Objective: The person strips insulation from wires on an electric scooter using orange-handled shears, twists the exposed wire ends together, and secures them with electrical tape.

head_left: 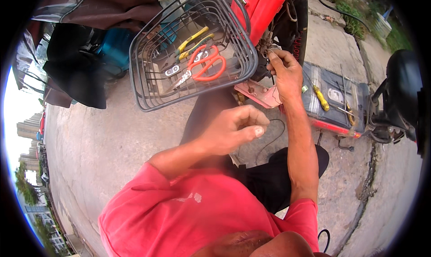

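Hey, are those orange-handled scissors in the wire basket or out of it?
In: the orange-handled scissors lie inside the rim of the dark wire basket, near yellow-handled pliers.

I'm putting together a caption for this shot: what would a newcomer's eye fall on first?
Probably the orange-handled scissors, bright inside the dark wire basket at upper centre. Next might come the glossy red casing just right of the basket, with the right hand below it. Further right, a yellow-handled screwdriver stands out against a dark board.
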`<state>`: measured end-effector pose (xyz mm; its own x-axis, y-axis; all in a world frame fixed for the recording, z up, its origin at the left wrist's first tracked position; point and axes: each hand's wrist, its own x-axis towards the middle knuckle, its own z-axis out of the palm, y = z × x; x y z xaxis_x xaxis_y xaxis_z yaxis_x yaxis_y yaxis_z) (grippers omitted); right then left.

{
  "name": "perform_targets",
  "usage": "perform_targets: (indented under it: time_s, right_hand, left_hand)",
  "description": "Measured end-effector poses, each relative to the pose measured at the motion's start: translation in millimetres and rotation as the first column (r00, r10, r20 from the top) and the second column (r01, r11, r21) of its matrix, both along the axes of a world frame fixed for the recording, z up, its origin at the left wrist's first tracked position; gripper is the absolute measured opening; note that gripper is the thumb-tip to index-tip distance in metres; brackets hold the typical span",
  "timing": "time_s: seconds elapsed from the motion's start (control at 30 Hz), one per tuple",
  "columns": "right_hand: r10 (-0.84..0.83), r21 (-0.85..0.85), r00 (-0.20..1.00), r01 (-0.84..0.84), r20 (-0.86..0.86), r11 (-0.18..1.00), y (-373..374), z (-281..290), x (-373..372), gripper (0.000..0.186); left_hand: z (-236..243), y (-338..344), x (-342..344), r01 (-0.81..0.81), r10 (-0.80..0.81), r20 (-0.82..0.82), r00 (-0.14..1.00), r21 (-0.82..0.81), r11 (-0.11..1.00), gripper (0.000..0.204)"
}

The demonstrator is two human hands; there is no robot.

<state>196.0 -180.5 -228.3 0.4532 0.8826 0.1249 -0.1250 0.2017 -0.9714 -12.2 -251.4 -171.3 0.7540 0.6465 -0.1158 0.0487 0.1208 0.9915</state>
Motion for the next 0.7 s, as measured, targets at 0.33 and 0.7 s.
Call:
perform_targets:
  time_s: [0.33,0.7]
  right_hand:
    - [0.03,-0.015,0.998,-0.031,-0.062,0.999,0,-4,1,0.022]
    - [0.05,-0.006,0.997,-0.05,-0.06,0.999,0,-7,7,0.023]
  left_hand:
    - [120,121,-71,0.106,0.284,-0.466,0.838,0.65,0.752,0.037]
    - [67,159,-40,0.563,0.54,-0.714,0.445,0.692,0.451,0.034]
